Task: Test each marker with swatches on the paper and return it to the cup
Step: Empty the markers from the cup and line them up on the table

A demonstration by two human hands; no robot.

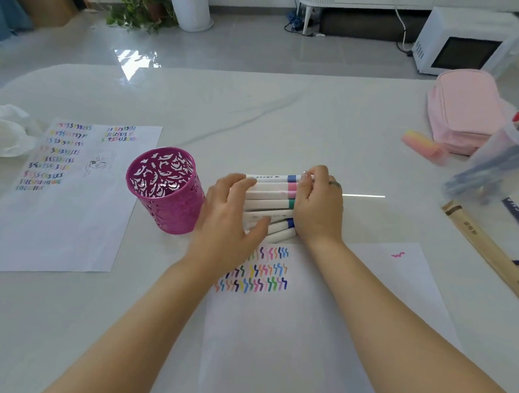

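Several white-bodied markers with coloured caps lie side by side in a bundle on the table, just beyond the near sheet of paper. My left hand holds the bundle's left end, fingers over the barrels and thumb underneath. My right hand curls round the capped right end, a ring on one finger. The magenta cut-out metal cup stands upright to the left of my left hand; no markers show above its rim. Rows of coloured swatches fill the near paper's top left, and one pink squiggle sits at its top right.
A second sheet covered with swatches lies at the left, beside a crumpled white bag. At the right are a pink pouch, a pink eraser, a clear plastic tub of pens and a wooden ruler.
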